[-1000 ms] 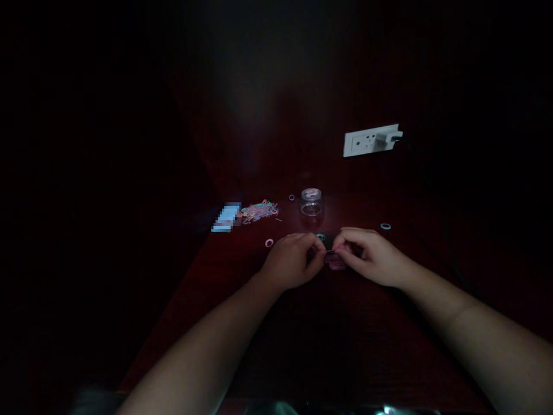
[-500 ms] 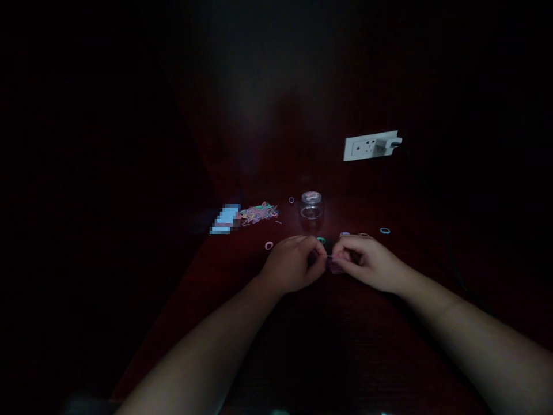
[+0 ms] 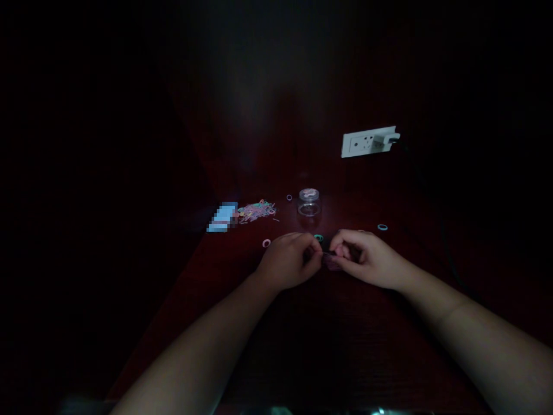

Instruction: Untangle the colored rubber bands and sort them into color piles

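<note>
Over the dark red table, my left hand (image 3: 291, 260) and my right hand (image 3: 369, 258) face each other, fingertips a small gap apart. Thumb and forefinger of my left hand pinch one end of a thin, pale strand. The strand runs across to the fingertips of my right hand, which are also drawn together. Just below the strand lies a small purplish thing (image 3: 332, 264), dim and partly hidden by my right hand. A green ring (image 3: 318, 237) rests behind the gap, and a pink ring (image 3: 266, 243) sits left of my left hand.
Behind the hands stands a clear lidded jar (image 3: 309, 203). A heap of colourful bands (image 3: 258, 211) lies beside a bright, pixelated rectangle (image 3: 222, 217). A small ring (image 3: 289, 197) and a blue ring (image 3: 382, 227) lie apart. On the wall is a socket (image 3: 369, 142) with a plug.
The whole view has shifted slightly, so things appear a little up and left. My fingertips have drawn slightly apart, and the fingers of my right hand have opened a little around the strand.
</note>
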`<action>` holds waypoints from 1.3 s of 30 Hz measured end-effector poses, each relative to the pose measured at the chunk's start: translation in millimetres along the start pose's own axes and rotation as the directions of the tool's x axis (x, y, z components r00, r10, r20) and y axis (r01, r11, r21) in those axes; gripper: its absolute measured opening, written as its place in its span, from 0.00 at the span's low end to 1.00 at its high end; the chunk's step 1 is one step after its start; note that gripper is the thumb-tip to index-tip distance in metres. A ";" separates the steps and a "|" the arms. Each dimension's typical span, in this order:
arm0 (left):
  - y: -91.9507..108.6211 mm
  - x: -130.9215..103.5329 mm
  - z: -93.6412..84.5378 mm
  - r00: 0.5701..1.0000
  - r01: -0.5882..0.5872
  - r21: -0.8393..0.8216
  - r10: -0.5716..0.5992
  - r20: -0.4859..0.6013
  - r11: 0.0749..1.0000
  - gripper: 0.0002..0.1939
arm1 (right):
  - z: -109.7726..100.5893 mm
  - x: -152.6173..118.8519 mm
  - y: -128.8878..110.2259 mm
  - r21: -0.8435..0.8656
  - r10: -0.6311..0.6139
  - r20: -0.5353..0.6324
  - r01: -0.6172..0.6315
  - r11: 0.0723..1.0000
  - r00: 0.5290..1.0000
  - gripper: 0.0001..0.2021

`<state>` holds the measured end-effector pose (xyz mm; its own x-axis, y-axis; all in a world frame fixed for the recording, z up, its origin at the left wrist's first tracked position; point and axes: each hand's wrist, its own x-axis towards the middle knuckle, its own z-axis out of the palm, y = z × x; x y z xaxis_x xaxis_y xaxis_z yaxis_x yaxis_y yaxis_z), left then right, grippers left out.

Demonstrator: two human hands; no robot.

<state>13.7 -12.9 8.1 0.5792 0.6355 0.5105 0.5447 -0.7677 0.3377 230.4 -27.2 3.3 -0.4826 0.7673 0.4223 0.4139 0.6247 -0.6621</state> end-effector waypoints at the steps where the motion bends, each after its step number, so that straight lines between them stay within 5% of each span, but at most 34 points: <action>1: -0.4 0.0 0.1 1.000 -0.001 0.000 0.001 0.002 1.000 0.03 | 0.1 -0.2 0.4 -0.008 -0.006 0.005 0.006 1.000 1.000 0.03; 39: -4.2 -2.2 1.9 1.000 -0.004 -0.050 0.005 0.031 0.999 0.03 | 0.5 0.3 -1.6 0.090 0.099 0.075 -0.106 0.990 0.992 0.07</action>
<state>11.3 -10.9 4.1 0.6006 0.6337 0.4876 0.5115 -0.7732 0.3748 229.1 -28.1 4.1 -0.4959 0.8123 0.3070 0.3917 0.5248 -0.7558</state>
